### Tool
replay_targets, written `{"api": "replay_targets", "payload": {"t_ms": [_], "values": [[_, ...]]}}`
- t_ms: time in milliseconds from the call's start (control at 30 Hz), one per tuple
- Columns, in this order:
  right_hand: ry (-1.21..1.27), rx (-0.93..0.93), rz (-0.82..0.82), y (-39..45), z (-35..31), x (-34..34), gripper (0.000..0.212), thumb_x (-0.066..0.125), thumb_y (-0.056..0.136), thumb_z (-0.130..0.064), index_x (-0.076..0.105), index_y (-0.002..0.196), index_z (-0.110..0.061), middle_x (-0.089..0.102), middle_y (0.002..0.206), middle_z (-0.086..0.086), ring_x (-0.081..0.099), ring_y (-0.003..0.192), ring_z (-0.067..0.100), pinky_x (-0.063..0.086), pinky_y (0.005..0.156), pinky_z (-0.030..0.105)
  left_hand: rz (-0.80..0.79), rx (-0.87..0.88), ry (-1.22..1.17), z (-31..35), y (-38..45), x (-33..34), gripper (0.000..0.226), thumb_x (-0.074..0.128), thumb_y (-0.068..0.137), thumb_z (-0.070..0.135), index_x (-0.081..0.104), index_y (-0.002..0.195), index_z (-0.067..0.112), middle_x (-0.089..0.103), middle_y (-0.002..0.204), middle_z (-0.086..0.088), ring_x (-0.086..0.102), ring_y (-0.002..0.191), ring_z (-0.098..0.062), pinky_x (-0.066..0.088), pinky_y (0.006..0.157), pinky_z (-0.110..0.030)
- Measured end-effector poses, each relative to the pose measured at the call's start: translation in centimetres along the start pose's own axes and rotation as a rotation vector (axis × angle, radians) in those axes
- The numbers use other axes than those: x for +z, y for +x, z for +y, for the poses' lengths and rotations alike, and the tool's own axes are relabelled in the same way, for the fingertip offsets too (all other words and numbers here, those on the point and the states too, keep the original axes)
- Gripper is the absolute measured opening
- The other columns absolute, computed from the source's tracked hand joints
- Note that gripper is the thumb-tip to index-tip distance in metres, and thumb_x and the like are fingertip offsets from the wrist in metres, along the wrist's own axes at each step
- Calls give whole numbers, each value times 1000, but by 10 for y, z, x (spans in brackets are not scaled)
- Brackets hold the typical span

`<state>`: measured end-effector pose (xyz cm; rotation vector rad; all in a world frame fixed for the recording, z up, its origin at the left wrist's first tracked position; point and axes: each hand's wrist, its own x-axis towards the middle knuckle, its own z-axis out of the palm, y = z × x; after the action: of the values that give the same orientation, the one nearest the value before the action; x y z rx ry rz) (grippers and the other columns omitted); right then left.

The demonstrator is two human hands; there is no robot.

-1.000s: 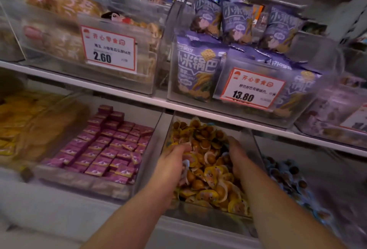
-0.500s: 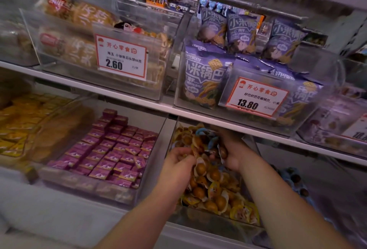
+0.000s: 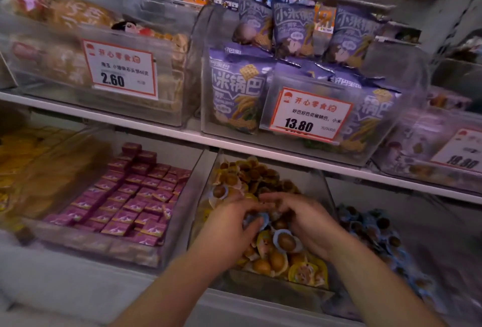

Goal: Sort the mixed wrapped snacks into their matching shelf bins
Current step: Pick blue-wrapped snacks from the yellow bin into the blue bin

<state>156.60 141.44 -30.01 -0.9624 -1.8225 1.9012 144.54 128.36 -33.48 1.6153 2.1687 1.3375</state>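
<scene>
Change: both hands have drawn toward each other since the earlier frames and now sit low over the front half of the middle bin; half a second ago they were raised and further back in it.
Left hand (image 3: 229,230): fingers curled down into the snack pile, pinching a blue-wrapped snack (image 3: 258,219) at the fingertips.
Right hand (image 3: 305,219): fingers bent over the pile, fingertips nearly meeting those of the left hand; whether it grips a piece cannot be told, as the palm hides what lies beneath.
Hands together: almost touching, side by side over the same heap.
Middle bin (image 3: 327,191): clear plastic, directly under both hands, filled with yellow-wrapped snacks (image 3: 271,261), each showing a round brown centre.
Stray pieces: another blue-wrapped piece (image 3: 285,241) lies just below the right hand's fingers, and one more (image 3: 220,192) rests beyond the left hand, all among the yellow ones.
Right of the right hand: a bin of blue-wrapped snacks (image 3: 375,232), blurred.
Left of the left hand: a bin of small purple boxes (image 3: 130,196) in rows, and beyond it yellow packets (image 3: 15,154), blurred.
Above the hands: a white shelf edge (image 3: 182,135), then purple snack bags (image 3: 237,91) behind a price card reading 13.80 (image 3: 310,114).
Up and to the left: a bin of tan packets with a card reading 2.60 (image 3: 120,71).
</scene>
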Motion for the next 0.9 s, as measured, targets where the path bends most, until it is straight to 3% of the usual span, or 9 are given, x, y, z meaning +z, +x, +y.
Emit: {"api": "replay_targets", "payload": {"t_ms": [100, 267, 400, 533, 600, 667, 767, 833, 900], "values": [[-81, -26, 55, -5, 11, -9, 43, 50, 89, 5, 74, 111, -22, 73, 114, 8, 69, 106, 23, 56, 94, 38, 27, -64, 77, -6, 3, -4, 35, 70, 87, 34, 64, 121, 30, 51, 119, 12, 57, 102, -6, 47, 87, -20], [-492, -318, 40, -18, 14, -17, 59, 59, 90, 2, 55, 111, -53, 66, 122, -10, 61, 116, 1, 49, 100, 23, 19, -121, 186, -9, 3, -7, 45, 73, 84, 42, 60, 125, 31, 39, 115, 15, 59, 100, -10, 42, 79, -17], [-687, -532, 196, -29, 6, -18, 40, 61, 94, -10, 65, 113, -45, 68, 109, -20, 59, 102, -11, 41, 84, -1, 3, -83, 206, -6, 1, -8, 42, 72, 83, 52, 67, 119, 32, 46, 111, 16, 57, 95, -3, 46, 81, -18], [-793, -584, 192, -39, 1, -27, 31, 52, 99, -14, 69, 118, -33, 68, 99, -19, 62, 80, -2, 43, 66, 4, 16, 13, 234, -5, 0, -6, 21, 73, 86, 39, 74, 104, 28, 56, 100, 17, 59, 91, -4, 50, 79, -21], [-996, -592, 138, -43, -1, -33, 29, 49, 101, -24, 65, 124, -30, 66, 106, -10, 58, 93, 3, 43, 77, 10, 74, 44, 235, -3, 1, -4, 11, 72, 88, 27, 74, 98, 26, 57, 95, 20, 57, 86, 0, 43, 73, -6], [-1237, -556, 48, -46, 1, -34, 35, 47, 99, -46, 61, 126, -29, 61, 109, -5, 55, 106, 13, 47, 87, 26, 140, 49, 203, -3, 4, -5, 10, 71, 88, 19, 73, 96, 25, 59, 93, 19, 57, 84, 0, 40, 71, -3], [-1378, -436, -106, -50, 7, -27, 50, 50, 91, -64, 56, 128, -30, 53, 115, -4, 48, 113, 17, 46, 93, 34, 36, 23, 280, -8, 7, -5, 21, 67, 90, 31, 69, 111, 29, 52, 104, 17, 59, 91, -5, 48, 78, -18], [-1341, -430, -139, -48, 11, -22, 46, 56, 92, -56, 55, 130, -29, 52, 118, -1, 47, 116, 19, 44, 95, 33, -59, -2, 370, -10, 6, -6, 29, 64, 91, 42, 65, 118, 31, 44, 106, 17, 59, 99, -12, 49, 80, -26], [-1217, -439, -110, -46, 13, -18, 42, 62, 93, -45, 57, 132, -30, 53, 119, -3, 48, 116, 18, 41, 94, 30, -76, -15, 380, -9, 4, -7, 31, 64, 90, 48, 67, 116, 31, 43, 103, 18, 59, 97, -13, 46, 76, -24]]}}
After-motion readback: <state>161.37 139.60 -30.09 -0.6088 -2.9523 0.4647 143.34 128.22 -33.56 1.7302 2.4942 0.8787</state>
